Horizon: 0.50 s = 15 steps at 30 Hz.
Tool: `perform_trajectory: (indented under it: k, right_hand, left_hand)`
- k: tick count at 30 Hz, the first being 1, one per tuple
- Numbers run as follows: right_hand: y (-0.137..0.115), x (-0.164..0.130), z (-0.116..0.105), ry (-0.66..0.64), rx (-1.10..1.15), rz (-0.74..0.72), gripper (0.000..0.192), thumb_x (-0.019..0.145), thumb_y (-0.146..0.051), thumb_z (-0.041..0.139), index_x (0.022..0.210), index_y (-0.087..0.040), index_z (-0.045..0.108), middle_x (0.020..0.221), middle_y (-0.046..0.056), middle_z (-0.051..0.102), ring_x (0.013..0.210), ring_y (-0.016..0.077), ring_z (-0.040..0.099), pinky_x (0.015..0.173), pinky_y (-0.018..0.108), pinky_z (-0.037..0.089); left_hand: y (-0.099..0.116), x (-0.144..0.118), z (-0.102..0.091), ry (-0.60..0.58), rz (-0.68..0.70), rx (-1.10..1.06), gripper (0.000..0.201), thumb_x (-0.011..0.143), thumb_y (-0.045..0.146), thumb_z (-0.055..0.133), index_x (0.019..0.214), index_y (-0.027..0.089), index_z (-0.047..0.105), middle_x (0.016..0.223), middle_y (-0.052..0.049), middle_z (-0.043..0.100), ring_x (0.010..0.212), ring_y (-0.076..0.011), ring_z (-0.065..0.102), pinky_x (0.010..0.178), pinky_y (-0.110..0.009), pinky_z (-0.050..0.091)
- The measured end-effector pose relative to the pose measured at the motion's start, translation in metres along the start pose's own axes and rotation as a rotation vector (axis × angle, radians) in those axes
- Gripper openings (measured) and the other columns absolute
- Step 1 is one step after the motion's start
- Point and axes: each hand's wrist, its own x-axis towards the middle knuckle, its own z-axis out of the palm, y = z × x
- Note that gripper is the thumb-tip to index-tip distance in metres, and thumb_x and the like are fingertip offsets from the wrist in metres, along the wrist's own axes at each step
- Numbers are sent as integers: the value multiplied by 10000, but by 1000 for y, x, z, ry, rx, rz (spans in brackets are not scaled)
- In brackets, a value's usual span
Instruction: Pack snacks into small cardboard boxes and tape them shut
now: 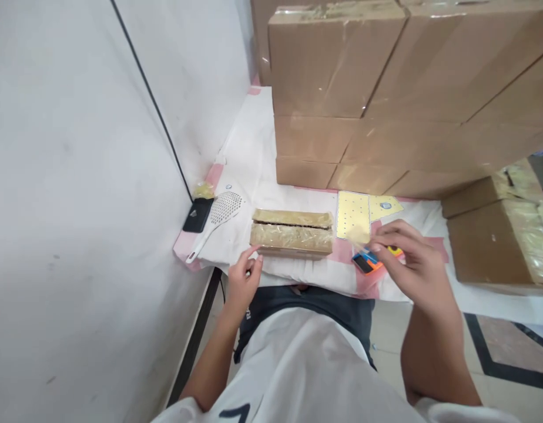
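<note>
A small, long cardboard box (291, 238) lies on the table, with clear tape over its top and a dark gap between its flaps. My left hand (244, 276) is at its front left corner; the index fingertip touches the box, the thumb is apart from it and the other fingers are curled. To the right of the box, my raised right hand (406, 258) pinches a thin translucent strip, which looks like clear tape (357, 236), between thumb and fingers. Below that strip lies an orange, blue and black object (368, 260), partly hidden by the right hand.
Large stacked cartons (337, 70) rise behind the box. More taped cartons (492, 241) stand at the right. Left on the pink-and-white cloth (258, 141) are a white perforated paddle (226, 207), a flat black item (198, 215) and a yellowish roll (204, 190), near the wall (99, 205).
</note>
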Motion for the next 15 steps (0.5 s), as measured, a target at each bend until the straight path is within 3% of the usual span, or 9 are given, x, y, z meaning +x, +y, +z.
perform_trajectory:
  k: [3, 6, 9, 12, 15]
  right_hand:
    - [-24, 26, 23, -212, 131, 9, 147, 929, -323, 680, 809, -259, 734, 816, 38, 623, 738, 177, 581, 636, 320, 468]
    - [-46, 52, 44, -484, 377, 106, 266, 921, -424, 680, 744, -229, 717, 733, 29, 615, 659, 160, 551, 574, 294, 443]
    - [-54, 76, 72, -696, 568, 272, 360, 871, -514, 705, 696, -200, 693, 629, 0, 570, 573, 132, 493, 517, 264, 384]
    - [-41, 94, 117, -720, 534, 310, 343, 840, -494, 722, 698, -182, 699, 601, -14, 574, 553, 117, 481, 528, 251, 361]
    - [-18, 102, 166, -562, 315, 266, 232, 834, -362, 702, 692, -178, 708, 615, 2, 628, 571, 132, 514, 559, 260, 372]
  left_hand:
    - [8, 19, -13, 52, 115, 245, 422, 935, 426, 598, 1284, 219, 715, 553, 52, 467, 532, -115, 428, 627, -226, 353]
    - [11, 32, -14, 3, 75, 409, 450, 945, 444, 597, 1354, 278, 684, 590, 27, 545, 551, -137, 478, 606, -239, 313]
    - [9, 37, -12, -47, 9, 400, 469, 964, 451, 570, 1406, 311, 641, 606, 21, 577, 570, -157, 526, 603, -242, 309]
    - [3, 38, -11, -76, -47, 281, 481, 963, 437, 564, 1419, 302, 628, 598, 28, 572, 583, -163, 544, 613, -240, 345]
    - [-4, 37, -10, -113, -66, 148, 507, 968, 428, 550, 1448, 273, 599, 571, 40, 548, 569, -158, 533, 618, -239, 375]
